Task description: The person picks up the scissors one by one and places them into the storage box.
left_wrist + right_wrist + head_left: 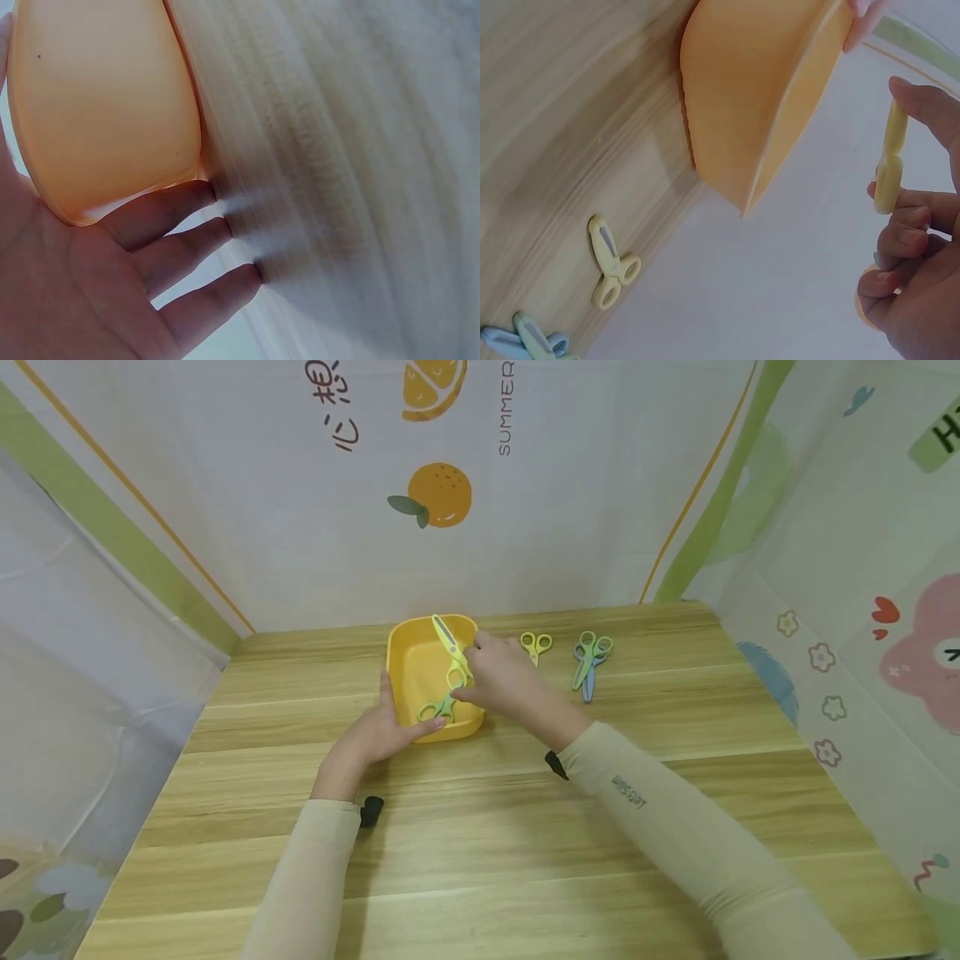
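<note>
My right hand (504, 672) pinches yellow scissors (448, 643) by the handle loops, blades pointing up and away over the yellow bin (392, 652). The right wrist view shows these scissors (889, 165) edge-on between thumb and fingers, level with the bin's rim. Inside the bin, at its near end, lies a pair of green scissors (428, 712). My left hand (373, 731) rests against the bin's near left corner, its thumb along the near rim. In the left wrist view its fingers (184, 251) extend beside the bin's outer wall, fingertips at the table.
Right of the bin, another pair of yellow scissors (535, 643) lies on the wooden table (480, 860). Farther right, green scissors (594, 647) lie across blue scissors (588, 685). A printed cloth (570, 527) hangs behind the table, with more cloth at both sides.
</note>
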The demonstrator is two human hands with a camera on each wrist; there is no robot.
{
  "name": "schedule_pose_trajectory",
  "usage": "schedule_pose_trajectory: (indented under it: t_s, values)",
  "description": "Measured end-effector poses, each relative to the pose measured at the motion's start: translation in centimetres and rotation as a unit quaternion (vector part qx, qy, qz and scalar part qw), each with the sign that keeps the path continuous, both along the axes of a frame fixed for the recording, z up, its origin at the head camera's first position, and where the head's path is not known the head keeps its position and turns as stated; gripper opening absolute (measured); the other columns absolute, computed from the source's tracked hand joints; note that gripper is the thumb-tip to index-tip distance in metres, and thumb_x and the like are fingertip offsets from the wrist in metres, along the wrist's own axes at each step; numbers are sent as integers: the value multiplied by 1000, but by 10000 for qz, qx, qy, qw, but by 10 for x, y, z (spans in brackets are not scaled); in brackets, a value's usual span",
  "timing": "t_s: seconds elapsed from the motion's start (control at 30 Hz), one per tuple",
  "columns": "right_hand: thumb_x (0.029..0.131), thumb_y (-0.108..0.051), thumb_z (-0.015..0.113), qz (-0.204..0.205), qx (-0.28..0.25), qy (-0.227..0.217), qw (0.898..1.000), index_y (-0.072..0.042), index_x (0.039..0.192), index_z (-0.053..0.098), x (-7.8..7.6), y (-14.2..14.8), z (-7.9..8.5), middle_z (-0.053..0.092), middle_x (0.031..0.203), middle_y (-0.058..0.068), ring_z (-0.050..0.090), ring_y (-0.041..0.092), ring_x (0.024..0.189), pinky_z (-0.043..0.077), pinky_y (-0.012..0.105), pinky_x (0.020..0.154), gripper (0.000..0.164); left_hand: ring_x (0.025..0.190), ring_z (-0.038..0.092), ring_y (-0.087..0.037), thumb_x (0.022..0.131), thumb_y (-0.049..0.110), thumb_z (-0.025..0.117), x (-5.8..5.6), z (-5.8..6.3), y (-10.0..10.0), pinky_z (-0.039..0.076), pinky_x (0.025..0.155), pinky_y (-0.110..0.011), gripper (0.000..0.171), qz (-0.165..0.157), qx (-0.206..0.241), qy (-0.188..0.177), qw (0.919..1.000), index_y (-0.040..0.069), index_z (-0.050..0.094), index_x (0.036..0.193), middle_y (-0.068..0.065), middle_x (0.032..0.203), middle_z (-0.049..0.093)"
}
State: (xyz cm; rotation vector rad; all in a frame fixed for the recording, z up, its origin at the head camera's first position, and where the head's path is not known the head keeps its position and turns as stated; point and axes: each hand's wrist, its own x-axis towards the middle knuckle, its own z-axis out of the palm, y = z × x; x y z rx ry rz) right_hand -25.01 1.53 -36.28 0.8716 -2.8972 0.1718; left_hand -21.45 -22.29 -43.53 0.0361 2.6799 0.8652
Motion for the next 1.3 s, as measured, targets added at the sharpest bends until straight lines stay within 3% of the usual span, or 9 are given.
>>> schedule_pose_trajectory:
  t_s: [0.13,0.57,0.9,1.13,1.3]
  values:
    - [91,-58,80,24,217,25,9998,-4,114,75,2,-7,-3,63,106,6,64,22,90,56,44,90,58,144,52,-51,84,88,63,-1,-1,0,44,117,-64,146,21,-3,-12,10000,16,-38,160,-40,161,40]
    - [87,-53,86,112,201,-169,9996,-6,104,74,3,-15,-24,63,101,6,61,21,84,55,43,84,52,144,52,-52,81,93,60,-1,-3,0,44,118,-65,149,-24,-71,58,10000,13,-37,161,-41,160,41]
    - [91,-41,84,48,439,-451,9980,-3,114,75,3,-17,-28,63,105,7,61,21,86,54,40,79,45,139,57,-50,81,93,59,-2,-3,0,47,115,-63,150,-25,-111,80,9999,11,-36,161,-42,156,45]
    - [95,-29,81,-82,359,-420,9984,0,136,68,1,-15,-30,63,118,10,63,22,97,55,39,81,52,142,55,-50,84,88,62,-1,-2,0,46,115,-64,146,5,-60,54,10000,11,-35,162,-41,160,42]
    - [97,-21,76,-182,213,-462,9985,1,133,69,0,-11,-31,64,120,12,63,22,97,56,41,84,43,144,52,-51,83,90,60,0,-1,0,44,117,-65,147,-14,-48,62,10000,11,-35,161,-40,161,39]
